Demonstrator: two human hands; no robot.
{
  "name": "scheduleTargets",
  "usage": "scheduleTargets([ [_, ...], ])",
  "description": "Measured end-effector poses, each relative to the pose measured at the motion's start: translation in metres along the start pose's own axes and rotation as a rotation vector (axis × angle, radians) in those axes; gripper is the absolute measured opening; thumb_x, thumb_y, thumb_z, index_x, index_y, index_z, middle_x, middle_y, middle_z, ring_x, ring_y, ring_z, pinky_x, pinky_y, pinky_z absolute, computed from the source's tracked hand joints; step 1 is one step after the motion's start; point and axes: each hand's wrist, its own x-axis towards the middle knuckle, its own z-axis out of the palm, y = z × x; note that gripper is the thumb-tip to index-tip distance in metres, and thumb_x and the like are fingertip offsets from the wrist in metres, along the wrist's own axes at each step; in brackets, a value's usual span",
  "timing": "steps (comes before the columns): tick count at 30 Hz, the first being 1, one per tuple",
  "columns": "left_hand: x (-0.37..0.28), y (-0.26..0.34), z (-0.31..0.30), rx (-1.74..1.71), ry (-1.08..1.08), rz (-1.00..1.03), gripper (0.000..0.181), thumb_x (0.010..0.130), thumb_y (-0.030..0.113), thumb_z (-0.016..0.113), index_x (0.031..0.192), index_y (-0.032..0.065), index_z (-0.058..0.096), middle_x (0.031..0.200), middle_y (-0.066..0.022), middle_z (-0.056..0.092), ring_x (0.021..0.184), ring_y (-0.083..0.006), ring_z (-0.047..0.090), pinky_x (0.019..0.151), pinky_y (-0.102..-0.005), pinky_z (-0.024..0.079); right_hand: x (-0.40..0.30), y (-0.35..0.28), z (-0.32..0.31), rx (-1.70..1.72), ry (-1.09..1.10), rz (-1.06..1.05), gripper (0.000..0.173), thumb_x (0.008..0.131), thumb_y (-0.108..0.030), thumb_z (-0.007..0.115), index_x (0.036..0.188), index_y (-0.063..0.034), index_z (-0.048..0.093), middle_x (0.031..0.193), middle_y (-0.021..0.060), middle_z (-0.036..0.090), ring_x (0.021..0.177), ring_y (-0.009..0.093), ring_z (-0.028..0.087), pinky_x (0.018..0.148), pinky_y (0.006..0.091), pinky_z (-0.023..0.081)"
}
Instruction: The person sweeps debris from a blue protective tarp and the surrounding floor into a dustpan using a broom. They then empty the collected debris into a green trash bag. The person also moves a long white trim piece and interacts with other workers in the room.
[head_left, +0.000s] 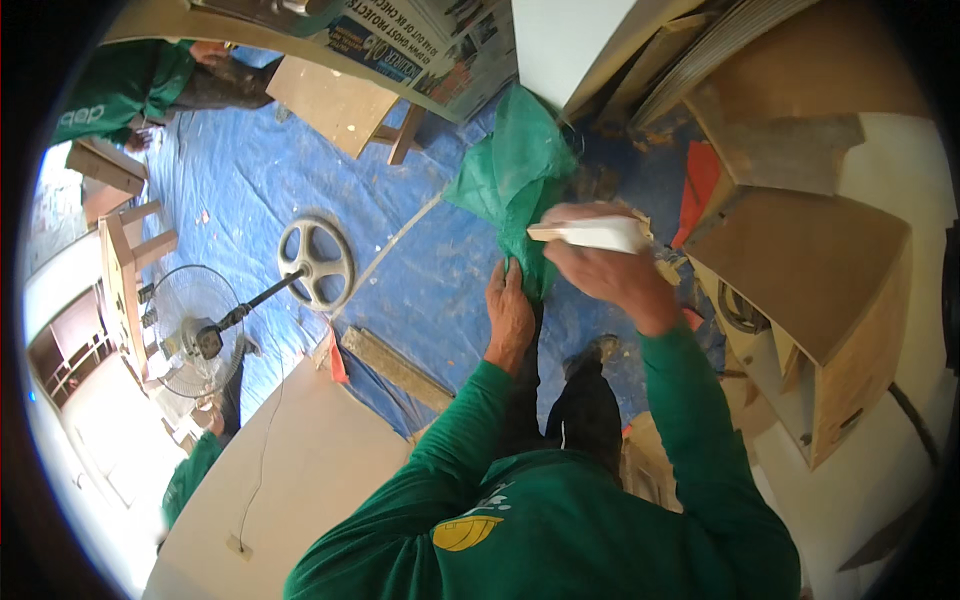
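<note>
A crumpled green sheet or bag of thin material (525, 169) hangs in front of me over the blue floor covering. My left hand (511, 311) lies at its lower end, fingers together and touching the material; whether they pinch it is unclear. My right hand (604, 262) grips a white block-like object with a light wooden-looking edge (604, 233), close beside the sheet's lower part. That object and hand are blurred, so its exact kind is unclear.
A standing fan (196, 337) with a round base is at left, near a wooden stool (334, 105) and a plank (397, 367). Wooden cabinets (802, 270) stand at right. One co-worker (135, 82) is at upper left, another's green sleeve (191, 472) at lower left.
</note>
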Motion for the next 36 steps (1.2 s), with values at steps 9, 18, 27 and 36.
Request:
scheduleTargets([
  [9, 0.005, 0.042, 0.004, -0.105, 0.010, 0.024, 0.040, 0.110, 0.025, 0.050, 0.135, -0.0048, 0.056, 0.126, -0.0134, 0.065, 0.115, -0.0241, 0.062, 0.100, -0.0370, 0.050, -0.011, 0.075, 0.152, 0.170, -0.406, 0.622, 0.023, 0.082, -0.025, 0.069, 0.097, -0.0096, 0.076, 0.101, 0.0211, 0.074, 0.095, 0.043, 0.071, 0.080, 0.0552, 0.056],
  [18, 0.106, 0.119, -0.041, -0.443, 0.027, -0.008, 0.047, 0.112, 0.028, 0.038, 0.147, -0.0013, 0.049, 0.151, -0.0215, 0.052, 0.138, -0.0399, 0.049, 0.115, -0.0609, 0.040, 0.035, 0.070, 0.154, -0.107, -0.143, 0.755, 0.034, 0.086, -0.024, 0.068, 0.112, -0.0036, 0.074, 0.109, 0.0215, 0.071, 0.103, 0.039, 0.070, 0.091, 0.0469, 0.056],
  [27, 0.168, 0.184, -0.007, -0.489, -0.208, 0.168, 0.051, 0.112, 0.026, 0.035, 0.149, -0.0075, 0.043, 0.157, -0.0277, 0.042, 0.146, -0.0442, 0.040, 0.121, -0.0638, 0.031, -0.072, 0.068, 0.174, 0.641, -0.075, 0.766, 0.038, 0.093, -0.035, 0.068, 0.115, -0.0048, 0.070, 0.099, 0.0207, 0.070, 0.099, 0.038, 0.070, 0.084, 0.0477, 0.056],
  [36, 0.230, 0.091, -0.024, 0.295, -0.193, 0.036, 0.048, 0.110, 0.029, 0.046, 0.143, -0.0049, 0.051, 0.131, -0.0174, 0.065, 0.126, -0.0314, 0.061, 0.108, -0.0459, 0.050, -0.625, -0.026, 0.133, 0.126, -0.471, 1.484, 0.042, 0.090, -0.039, 0.062, 0.089, 0.0011, 0.074, 0.098, 0.0295, 0.071, 0.091, 0.050, 0.069, 0.083, 0.0596, 0.054],
])
